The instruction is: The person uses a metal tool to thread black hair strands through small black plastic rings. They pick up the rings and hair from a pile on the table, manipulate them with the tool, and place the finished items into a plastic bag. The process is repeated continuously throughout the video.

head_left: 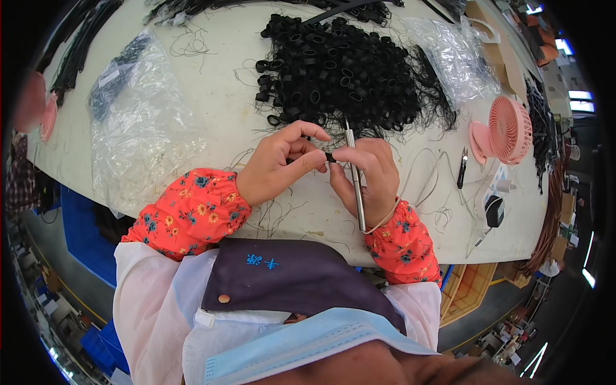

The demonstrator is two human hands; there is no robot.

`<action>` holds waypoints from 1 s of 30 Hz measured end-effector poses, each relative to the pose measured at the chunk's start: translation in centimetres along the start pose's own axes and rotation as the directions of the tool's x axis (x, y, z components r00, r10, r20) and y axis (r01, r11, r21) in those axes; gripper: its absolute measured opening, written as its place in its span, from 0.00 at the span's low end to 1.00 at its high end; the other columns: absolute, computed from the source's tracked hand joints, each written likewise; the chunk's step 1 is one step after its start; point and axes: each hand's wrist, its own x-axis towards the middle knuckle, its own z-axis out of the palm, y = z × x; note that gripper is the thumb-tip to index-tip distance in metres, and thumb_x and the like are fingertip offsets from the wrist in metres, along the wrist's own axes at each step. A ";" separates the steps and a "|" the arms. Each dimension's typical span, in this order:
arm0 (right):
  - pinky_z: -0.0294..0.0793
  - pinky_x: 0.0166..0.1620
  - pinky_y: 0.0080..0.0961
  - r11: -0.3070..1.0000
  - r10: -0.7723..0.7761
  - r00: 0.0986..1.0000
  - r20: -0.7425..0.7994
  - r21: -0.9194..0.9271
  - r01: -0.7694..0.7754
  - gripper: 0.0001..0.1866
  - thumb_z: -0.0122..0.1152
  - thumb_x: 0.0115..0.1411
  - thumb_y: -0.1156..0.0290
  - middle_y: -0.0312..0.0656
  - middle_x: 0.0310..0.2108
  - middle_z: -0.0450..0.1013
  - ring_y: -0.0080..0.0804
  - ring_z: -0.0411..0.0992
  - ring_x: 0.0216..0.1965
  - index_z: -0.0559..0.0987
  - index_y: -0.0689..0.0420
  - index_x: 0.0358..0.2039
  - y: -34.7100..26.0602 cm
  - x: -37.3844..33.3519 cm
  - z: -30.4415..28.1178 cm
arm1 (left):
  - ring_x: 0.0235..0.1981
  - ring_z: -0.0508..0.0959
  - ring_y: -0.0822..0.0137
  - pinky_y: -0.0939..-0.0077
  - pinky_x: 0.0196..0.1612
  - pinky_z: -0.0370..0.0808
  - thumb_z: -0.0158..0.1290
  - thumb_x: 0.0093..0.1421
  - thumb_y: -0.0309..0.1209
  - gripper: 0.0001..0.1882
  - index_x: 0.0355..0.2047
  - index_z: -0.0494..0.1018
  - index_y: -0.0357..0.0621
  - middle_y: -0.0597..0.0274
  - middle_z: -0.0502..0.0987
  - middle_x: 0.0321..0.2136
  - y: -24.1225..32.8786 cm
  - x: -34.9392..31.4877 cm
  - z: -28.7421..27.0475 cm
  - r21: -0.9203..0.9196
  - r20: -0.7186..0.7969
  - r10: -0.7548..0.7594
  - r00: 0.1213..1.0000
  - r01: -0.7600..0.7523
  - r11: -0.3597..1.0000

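Above the near part of the table, my two hands meet at their fingertips. My left hand [279, 163] is closed in a pinch at a small black loop [330, 157], mostly hidden by the fingers. My right hand [372, 176] touches the same piece with thumb and finger. Tucked in that hand is a slim silver pen-like metal tool [358, 199], slanting across the palm. Just beyond my fingers lies a heaped pile of small black loops [340, 70], with loose black threads at its right side.
Clear plastic bags [144, 122] lie at the left, and another plastic bag [455, 58] at the far right. A pink fan [510, 131] stands right, near thread snips [462, 168], a pale cord and a small black device [494, 212]. Black straps [74, 54] cover the far left edge.
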 end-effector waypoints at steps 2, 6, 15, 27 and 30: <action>0.69 0.36 0.32 1.000 -0.002 1.000 -0.004 0.018 0.002 0.19 0.66 0.40 0.83 0.41 0.29 0.70 0.41 0.70 0.32 0.76 0.54 0.35 0.1 0.0 -0.1 | 0.32 0.77 0.79 0.86 0.34 0.71 0.53 0.63 0.29 0.12 0.45 0.72 0.38 0.65 0.78 0.30 -0.5 0.2 -0.7 0.121 0.068 0.000 0.998 -0.008 0.993; 0.70 0.34 0.32 0.988 0.067 0.998 0.006 0.137 -0.067 0.19 0.66 0.41 0.83 0.42 0.28 0.70 0.41 0.70 0.31 0.75 0.54 0.35 -0.1 0.0 -0.1 | 0.28 0.75 0.80 0.85 0.32 0.71 0.53 0.62 0.25 0.09 0.43 0.74 0.38 0.66 0.77 0.30 -0.1 0.5 -1.2 0.257 0.067 -0.020 0.998 0.002 0.966; 0.70 0.36 0.32 0.990 0.038 0.999 0.020 0.135 -0.041 0.19 0.66 0.41 0.82 0.42 0.28 0.70 0.42 0.70 0.32 0.75 0.54 0.36 -0.1 -0.2 0.4 | 0.15 0.63 0.86 0.88 0.18 0.60 0.47 0.66 0.28 0.03 0.37 0.67 0.43 0.73 0.70 0.22 -0.1 0.2 -0.5 -0.088 0.100 -0.103 0.990 0.111 0.990; 0.75 0.45 0.29 0.456 0.401 0.866 0.300 0.754 -0.472 0.13 0.46 0.69 0.68 0.44 0.33 0.73 0.28 0.74 0.35 0.73 0.66 0.42 -0.2 -0.6 -1.1 | 0.26 0.70 0.85 0.87 0.26 0.63 0.45 0.66 0.25 0.02 0.38 0.65 0.41 0.70 0.71 0.26 0.3 -0.2 -0.4 0.049 0.036 0.005 0.999 -0.007 0.999; 0.77 0.42 0.32 0.427 0.422 0.843 0.335 0.746 -0.510 0.14 0.46 0.69 0.67 0.42 0.30 0.73 0.27 0.74 0.31 0.73 0.66 0.40 -0.3 -0.5 -1.0 | 0.29 0.73 0.83 0.87 0.28 0.65 0.45 0.66 0.24 0.02 0.38 0.65 0.40 0.69 0.71 0.27 0.7 -0.3 -0.4 0.082 0.034 -0.004 0.999 0.001 0.997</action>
